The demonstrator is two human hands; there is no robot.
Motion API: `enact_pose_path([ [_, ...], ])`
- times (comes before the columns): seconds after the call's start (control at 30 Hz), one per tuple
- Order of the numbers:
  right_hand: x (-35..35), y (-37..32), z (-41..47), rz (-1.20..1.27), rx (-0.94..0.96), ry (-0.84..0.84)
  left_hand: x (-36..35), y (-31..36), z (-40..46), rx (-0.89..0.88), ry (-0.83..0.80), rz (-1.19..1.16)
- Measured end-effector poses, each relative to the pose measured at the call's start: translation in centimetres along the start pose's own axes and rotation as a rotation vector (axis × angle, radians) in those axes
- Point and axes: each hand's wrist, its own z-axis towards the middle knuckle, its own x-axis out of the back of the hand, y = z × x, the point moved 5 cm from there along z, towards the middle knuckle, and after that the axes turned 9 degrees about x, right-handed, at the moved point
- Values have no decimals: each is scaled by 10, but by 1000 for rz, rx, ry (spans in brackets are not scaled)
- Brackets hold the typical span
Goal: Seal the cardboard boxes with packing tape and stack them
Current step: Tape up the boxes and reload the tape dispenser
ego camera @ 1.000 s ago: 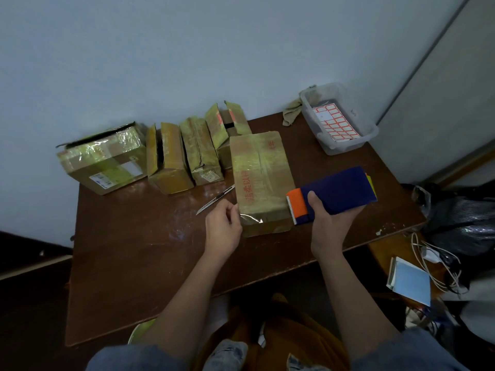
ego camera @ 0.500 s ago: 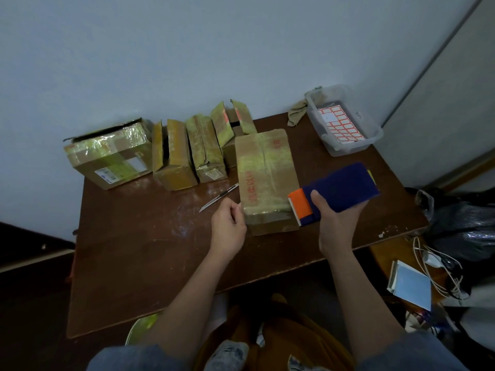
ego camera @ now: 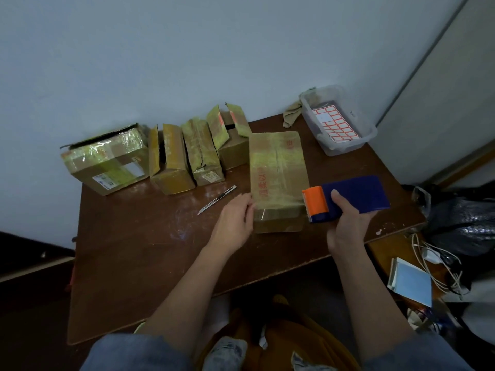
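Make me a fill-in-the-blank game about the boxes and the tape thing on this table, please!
1. The right hand grips a blue and ____ plastic tape dispenser.
2. The left hand touches the ____ side of the flat brown cardboard box in front of the person.
3. The slim silver utility knife lies on the brown wooden ____.
4. The clear plastic tub holds a sheet of red-edged ____.

Missing words: orange; left; table; labels

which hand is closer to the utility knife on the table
Left. The left hand sits just right of the utility knife, touching the box. The right hand grips the tape dispenser beyond the box.
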Motion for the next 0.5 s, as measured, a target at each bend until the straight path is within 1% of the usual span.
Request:
enact_pose_path([
  [0.03,1,-1,1,-5,3,-5,-6,-2,0,-4,-64,58],
  [0.07,2,-1,1,-17,7,-13,-10,-3,-2,-8,-78,136],
  [0.1,2,-2,1,-33,12,-26,-11,-2,-5,-30,-35,222],
  [0.17,2,-3,2,-72,30,-58,-8,7,-7,-101,116,343],
  [0.2,2,-4,3,-79,40,-65,-7,13,-7,-158,167,349],
  [0.23,3,-6,4,-76,44,-63,-8,16,-6,-215,175,330],
  [0.3,7,-8,7,-52,36,-34,-10,21,-1,-225,52,202],
  [0.37,13,-8,10,-36,23,-2,-17,23,1,-149,-82,119],
  [0.43,18,-7,10,-32,9,14,-23,23,0,-82,-122,151],
  [0.5,18,-8,9,-40,11,-13,-26,23,0,-67,-99,193],
])
